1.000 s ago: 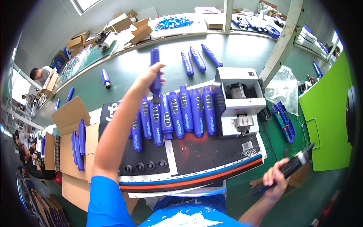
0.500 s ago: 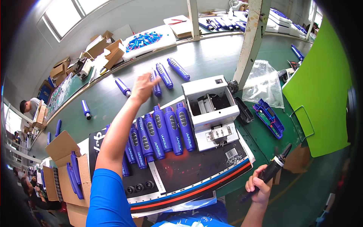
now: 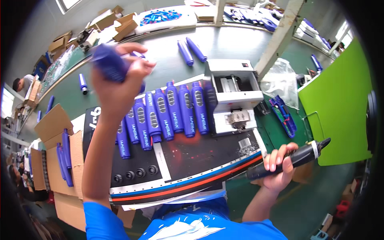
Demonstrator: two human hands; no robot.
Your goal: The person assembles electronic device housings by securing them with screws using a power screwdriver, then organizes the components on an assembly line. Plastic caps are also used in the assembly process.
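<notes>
Raised at the upper left, my left hand (image 3: 120, 80) is closed around a purple tube-shaped casing (image 3: 109, 64), blurred by motion. Parts of purple also show past the fingers; whether they belong to a second casing I cannot tell. At the right, my right hand (image 3: 280, 166) grips a black electric screwdriver (image 3: 302, 156), tilted with its banded end up to the right. Between the hands, a row of purple casings (image 3: 173, 108) with oval grilles lies side by side on a black mat (image 3: 188, 160). Beside the row stands a white machine (image 3: 236, 98).
Small black rings (image 3: 141, 172) lie on the mat's near left. Two purple casings (image 3: 185, 52) rest farther back. An open carton (image 3: 76, 160) with casings stands left. To the right are an opened purple shell (image 3: 284, 116), a clear bag (image 3: 280, 82) and a green panel (image 3: 340, 108).
My left hand has taken a purple casing from the far table and swung it up and left. The screwdriver in my right hand has tipped toward level. The view has shifted.
</notes>
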